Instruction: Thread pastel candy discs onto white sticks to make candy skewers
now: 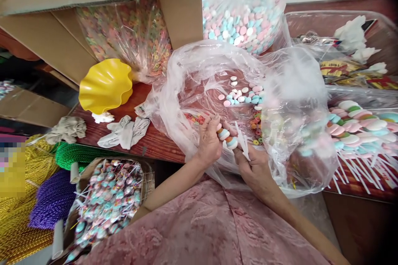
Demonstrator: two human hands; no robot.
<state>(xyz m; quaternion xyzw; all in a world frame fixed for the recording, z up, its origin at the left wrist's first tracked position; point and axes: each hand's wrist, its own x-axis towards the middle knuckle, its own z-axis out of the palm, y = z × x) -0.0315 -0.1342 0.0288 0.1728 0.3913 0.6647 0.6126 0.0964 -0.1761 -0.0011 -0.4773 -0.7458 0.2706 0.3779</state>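
Observation:
My left hand [209, 140] is closed, its thumb and fingers pinching the upper end of a candy skewer [224, 135] of stacked white, blue, pink and orange pieces. At the skewer's lower end, the closed fingers of my right hand [255, 169] grip several white sticks [244, 143]; whether one of these runs into the stack is hidden. Both hands are over the near side of an open clear plastic bag [174, 74]. Inside the bag lie pastel oval candies [241, 98], and small ring candies [194, 118] show beside my left hand.
A cardboard box [175, 4] with bagged rings and a bag of pastel candies [244, 25] stand behind. Finished skewers [357, 126] lie right. At left are a yellow wavy bowl [105, 85], crumpled gloves [124, 131], and a box of wrapped candies [108, 198] below the table.

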